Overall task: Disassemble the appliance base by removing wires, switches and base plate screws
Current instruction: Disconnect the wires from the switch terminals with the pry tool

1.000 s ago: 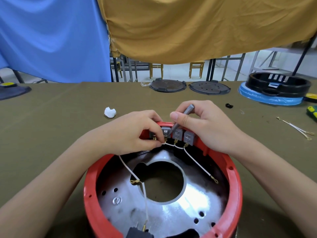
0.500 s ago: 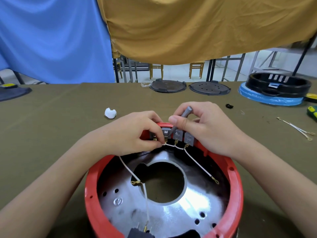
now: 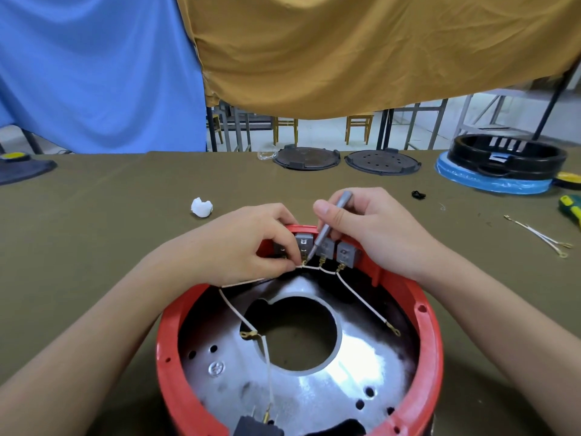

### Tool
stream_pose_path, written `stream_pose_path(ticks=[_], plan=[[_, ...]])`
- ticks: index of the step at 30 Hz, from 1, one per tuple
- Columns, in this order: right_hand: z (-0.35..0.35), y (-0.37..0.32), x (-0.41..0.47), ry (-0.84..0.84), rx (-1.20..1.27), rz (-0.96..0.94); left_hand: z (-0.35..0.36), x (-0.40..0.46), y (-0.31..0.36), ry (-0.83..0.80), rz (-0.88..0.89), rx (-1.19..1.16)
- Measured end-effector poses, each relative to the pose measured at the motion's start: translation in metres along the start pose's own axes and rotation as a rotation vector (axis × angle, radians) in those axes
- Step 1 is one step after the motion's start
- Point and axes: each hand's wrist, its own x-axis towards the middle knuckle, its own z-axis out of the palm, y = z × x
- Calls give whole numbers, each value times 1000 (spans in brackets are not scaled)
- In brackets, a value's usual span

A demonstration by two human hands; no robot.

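The red round appliance base [image 3: 430, 328] lies open side up in front of me, with a shiny metal base plate [image 3: 317, 401] inside. Several grey switches [image 3: 345, 253] sit in a row on its far wall, with white wires [image 3: 361, 300] running from their brass terminals. My left hand [image 3: 239, 247] pinches a white wire at the terminal of a left switch. My right hand [image 3: 367, 228] holds a thin grey screwdriver [image 3: 330, 228] like a pen, its tip at that same terminal. A screw [image 3: 216, 368] shows on the plate's left.
A white crumpled scrap [image 3: 201, 207] lies left of the base. Two dark round lids [image 3: 306, 158] sit at the table's far edge, and a black ring on a blue one [image 3: 503, 162] at far right. Loose wires [image 3: 540, 236] and a green-yellow tool [image 3: 570, 207] lie to the right.
My right hand has tilted the screwdriver more upright and brought its tip down to the switch terminal. My left hand keeps its pinch on the wire.
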Motion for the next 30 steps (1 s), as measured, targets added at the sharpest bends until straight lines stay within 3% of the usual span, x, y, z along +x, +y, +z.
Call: stream_pose_path(ticks=[7, 13, 19, 25, 30], plan=[[-1, -4, -4, 94, -106, -151, 0, 0, -2, 3, 5, 4], [1, -4, -3, 47, -141, -152, 0, 0, -2, 0, 4, 19], [0, -3, -2, 44, -52, -73, 0, 0, 0, -16, 2, 3], [-2, -4, -4, 86, -35, -126, -1, -1, 0, -6, 3, -26], [-9, -9, -4, 74, 149, -125, -9, -5, -4, 8, -20, 5]])
